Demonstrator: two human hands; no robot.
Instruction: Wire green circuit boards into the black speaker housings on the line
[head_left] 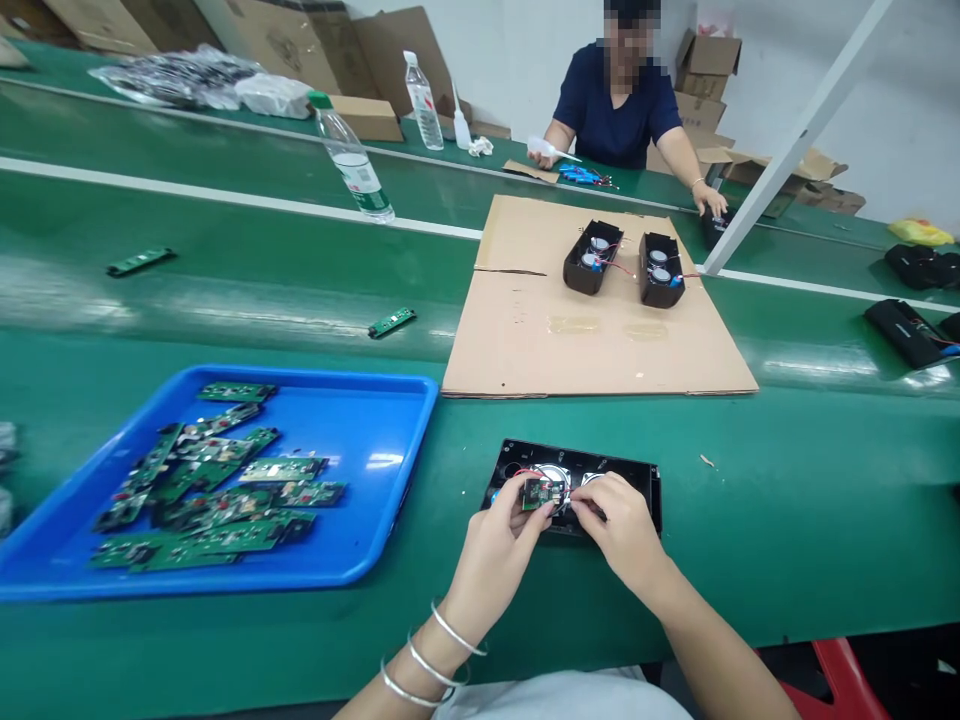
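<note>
The step in hand appears to be joining wiring to a small green circuit board (541, 494), which sits just above the black speaker housing (574, 462), over its left half. The left hand (495, 535) grips the board between thumb and fingers; the right hand (624, 520) has its fingertips closed at the board's right edge, on what looks like a thin wire lead (568, 492), though the end itself is too small to make out. Inside the housing, 2 round speaker drivers (553, 474) face up, partly hidden by the hands. The next move seems to call for a steady left grip and a fine, aligned push from the right fingertips, without tugging the lead. Left of the housing is a blue tray (360, 430) with a pile of circuit boards (217, 500); beyond the housing, a cardboard sheet (517, 365) bears 2 more housings (581, 275).
</note>
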